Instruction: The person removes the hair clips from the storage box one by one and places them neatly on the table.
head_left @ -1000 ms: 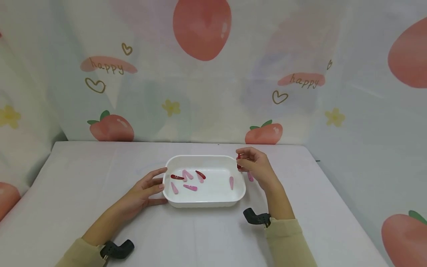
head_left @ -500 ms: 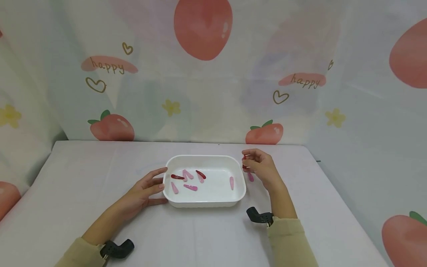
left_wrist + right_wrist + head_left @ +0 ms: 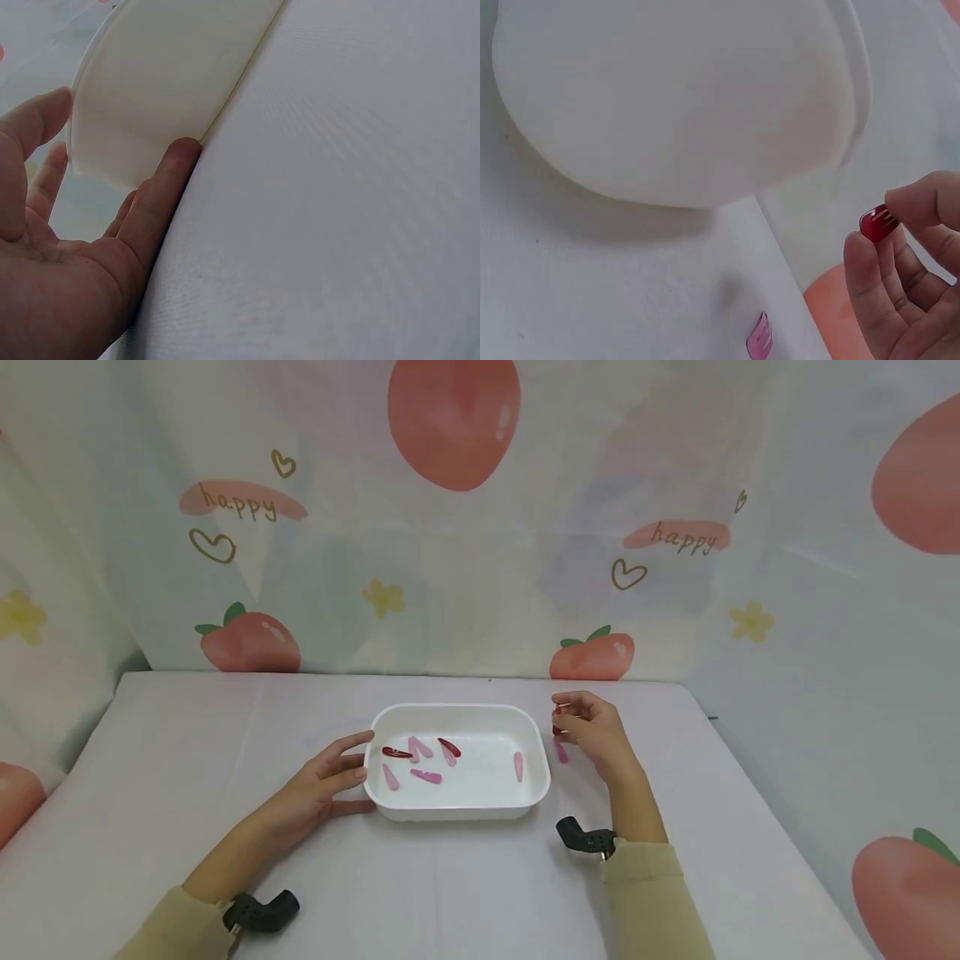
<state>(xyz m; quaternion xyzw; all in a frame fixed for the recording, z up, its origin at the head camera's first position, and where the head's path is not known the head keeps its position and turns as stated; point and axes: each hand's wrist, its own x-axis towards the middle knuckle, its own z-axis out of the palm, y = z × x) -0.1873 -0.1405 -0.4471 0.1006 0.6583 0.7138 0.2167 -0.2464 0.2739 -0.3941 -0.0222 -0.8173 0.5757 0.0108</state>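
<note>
My right hand pinches a red snap hair clip between thumb and fingertips, just outside the right end of a white tray. Below it on the table lies a pink hair clip, partly behind the hand in the head view. My left hand touches the tray's left end with extended fingers, the lowest one along the table at the tray's foot. Inside the tray are a red clip, a second red clip and several pink ones, one pale pink clip lying apart at the right.
A white cloth covers the table, whose far edge meets a printed curtain with peaches, hearts and flowers. Each wrist wears a black camera mount, such as the right camera.
My right hand has moved right, away from the tray's right rim, still pinching the red hair clip. The left hand and tray hold their place.
</note>
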